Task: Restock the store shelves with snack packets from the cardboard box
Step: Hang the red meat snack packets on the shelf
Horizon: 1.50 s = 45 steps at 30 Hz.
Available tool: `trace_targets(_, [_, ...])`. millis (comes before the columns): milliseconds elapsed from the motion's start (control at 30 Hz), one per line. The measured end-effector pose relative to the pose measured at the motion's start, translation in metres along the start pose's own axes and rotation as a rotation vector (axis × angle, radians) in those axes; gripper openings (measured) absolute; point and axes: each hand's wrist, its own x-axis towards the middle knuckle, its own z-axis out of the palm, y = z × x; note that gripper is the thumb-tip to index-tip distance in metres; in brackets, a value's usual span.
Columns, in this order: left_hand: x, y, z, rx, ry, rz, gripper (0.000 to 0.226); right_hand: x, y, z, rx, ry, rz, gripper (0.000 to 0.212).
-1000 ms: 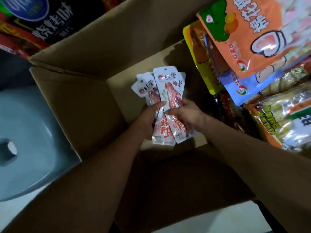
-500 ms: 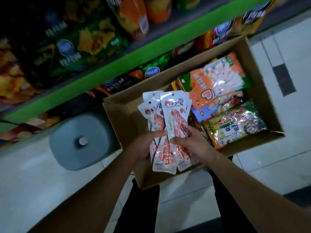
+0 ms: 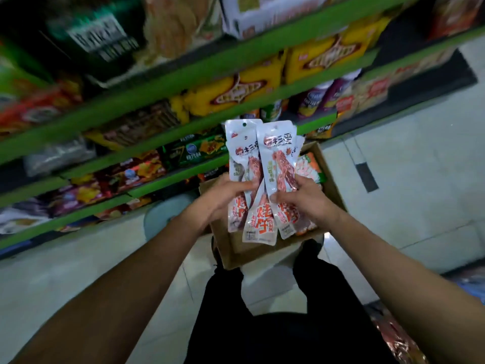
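Several long white snack packets (image 3: 265, 177) with red print and a picture of meat strips are standing upright, fanned and overlapping, pinched at mid-height between the left grip (image 3: 225, 199) and the right grip (image 3: 299, 199). The open cardboard box (image 3: 332, 190) is sitting directly below both grips, its contents mostly hidden by the packets. The green-edged store shelves (image 3: 183, 74), packed with blurred bags, are running beyond and left of the grips.

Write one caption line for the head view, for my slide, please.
Both hands, left and right, hold snack packets above the box, facing green shelves.
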Motion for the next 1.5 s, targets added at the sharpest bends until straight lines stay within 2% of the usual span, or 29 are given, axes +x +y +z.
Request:
trace_targets(133, [-0.064,0.056,0.021,0.047,0.013,0.159,0.037,-0.052,-0.062,0.001,-0.11,-0.016,-0.136,0.037])
trace_targets(333, [-0.129,0.109,0.026,-0.056,0.009,0.348,0.029,-0.09,-0.141,0.011,-0.264,-0.043,-0.312,0.034])
trace_targets(400, [-0.146,0.125,0.023,-0.133,0.005,0.378,0.026,-0.097,-0.165,0.017,-0.296,-0.049,-0.366,0.035])
trace_targets(533, [-0.177,0.151,0.017,-0.298,-0.013,0.384,0.04,-0.114,-0.207,0.039,-0.351,-0.064,-0.506,0.034])
trace_targets(600, [-0.191,0.163,0.016,-0.337,-0.024,0.407,0.034,-0.123,-0.224,0.054,-0.377,-0.062,-0.576,0.035])
trace_targets(700, [-0.21,0.177,0.012,-0.255,0.028,0.499,0.025,-0.132,-0.247,0.075,-0.391,-0.022,-0.68,0.047])
trace_targets(800, [-0.228,0.189,0.008,-0.164,0.085,0.573,0.035,-0.142,-0.268,0.092,-0.381,0.004,-0.739,0.062])
trace_targets(867, [-0.235,0.195,0.006,-0.13,0.132,0.623,0.041,-0.148,-0.28,0.102,-0.41,-0.001,-0.79,0.059])
trace_targets(1000, [-0.244,0.209,-0.002,-0.146,0.142,0.681,0.028,-0.149,-0.298,0.113,-0.372,-0.036,-0.812,0.037])
trace_targets(1133, [-0.25,0.222,-0.016,-0.213,0.142,0.662,0.023,-0.145,-0.31,0.114,-0.275,-0.079,-0.742,0.012])
trace_targets(1200, [-0.253,0.23,-0.025,-0.239,0.172,0.65,0.021,-0.144,-0.317,0.113,-0.211,-0.049,-0.752,0.011])
trace_targets(1300, [-0.255,0.241,-0.036,-0.254,0.228,0.645,0.015,-0.14,-0.326,0.109,-0.162,-0.043,-0.761,0.028])
trace_targets(1433, [-0.256,0.26,-0.044,-0.224,0.29,0.718,0.028,-0.139,-0.342,0.114,-0.155,-0.068,-0.763,0.017])
trace_targets(1500, [-0.259,0.268,-0.045,-0.183,0.33,0.744,0.05,-0.14,-0.348,0.117,-0.15,-0.038,-0.754,0.016])
